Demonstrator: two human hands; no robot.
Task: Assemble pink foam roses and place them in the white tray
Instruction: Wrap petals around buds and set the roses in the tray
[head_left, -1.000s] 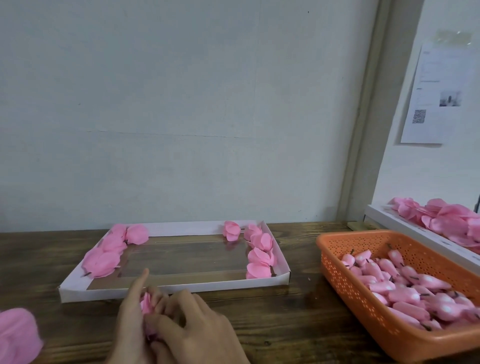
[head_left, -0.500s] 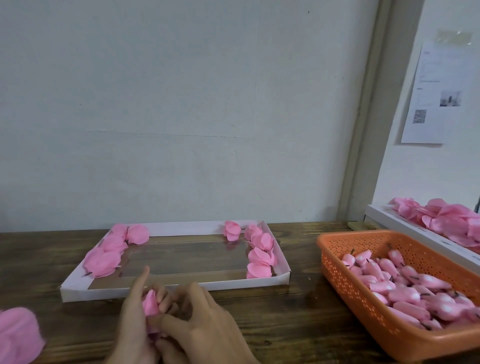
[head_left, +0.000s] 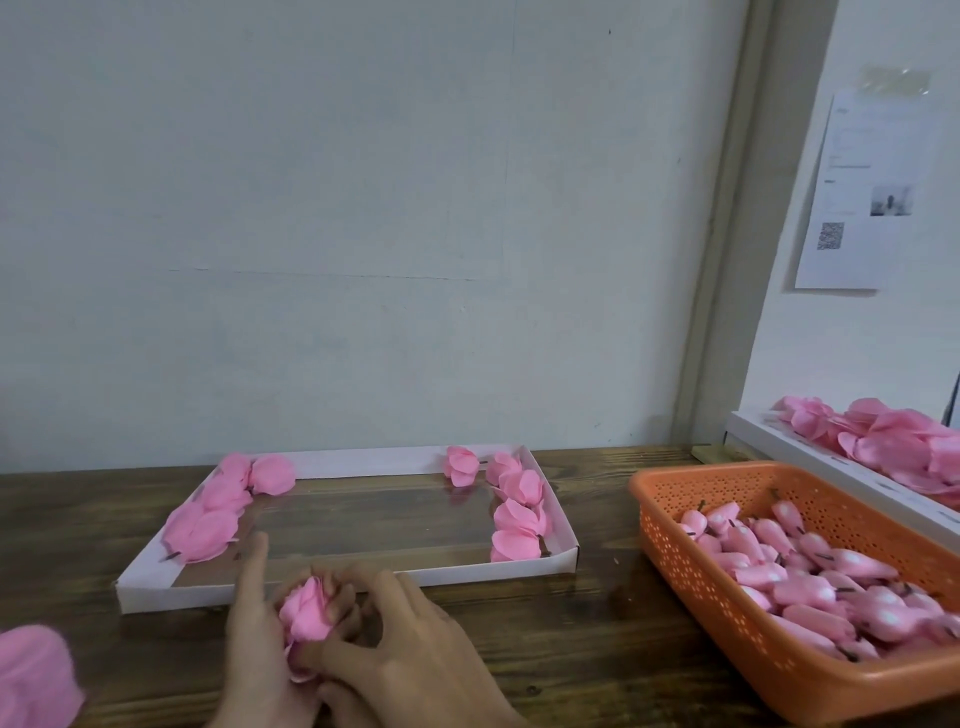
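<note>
Both hands are working one pink foam rose (head_left: 306, 610). The left hand (head_left: 254, 644) is cupping it with its index finger straight, and the right hand (head_left: 415, 660) is pinching its petals. The white tray (head_left: 363, 584) is lying just beyond the grip. Pressing gently and evenly near the base is probably safest, so the foam does not crease.

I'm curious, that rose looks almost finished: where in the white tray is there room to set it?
The white tray is bare through its middle, between the left roses and the right roses. A hand can pass over the table strip between tray and orange basket, which is crowded with buds.
</note>
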